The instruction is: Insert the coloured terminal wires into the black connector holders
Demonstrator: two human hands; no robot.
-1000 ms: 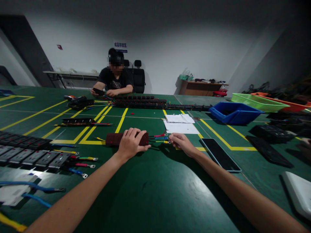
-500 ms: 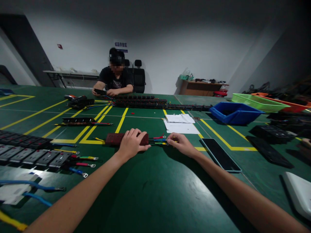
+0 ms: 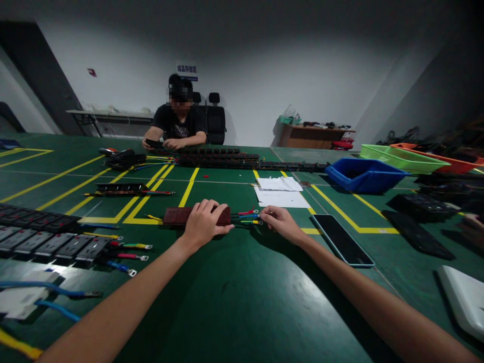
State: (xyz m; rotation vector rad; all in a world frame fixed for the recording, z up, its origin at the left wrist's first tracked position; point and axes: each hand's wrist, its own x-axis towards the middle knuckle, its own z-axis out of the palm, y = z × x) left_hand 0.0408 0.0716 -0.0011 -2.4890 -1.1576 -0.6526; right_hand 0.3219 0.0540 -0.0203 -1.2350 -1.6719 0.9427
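A dark red socket strip point(image 3: 176, 216) lies lengthwise on the green table, wires coming from both ends. My left hand point(image 3: 206, 222) is closed over its right part, fingers on the far side and thumb along the near edge. From the right end run red, blue and yellow-green wires point(image 3: 247, 222) tipped with ring terminals. My right hand point(image 3: 282, 222) pinches the end of the blue wire point(image 3: 252, 216) between thumb and fingertips; the terminal itself is hidden by the fingers. A short yellow wire point(image 3: 153, 217) sticks out at the strip's left end.
Grey socket strips point(image 3: 56, 244) with wires lie at left, a black one point(image 3: 121, 189) beyond. A phone point(image 3: 342, 241), white papers point(image 3: 282, 194) and a blue bin point(image 3: 365, 175) are at right. Across the table a person point(image 3: 179, 121) handles a black part near long black strips point(image 3: 219, 160).
Both hands hold nearly the same place. My right fingers have shifted slightly, and the yellow-green wire's ring terminal now shows clear of them. The view has moved very little.
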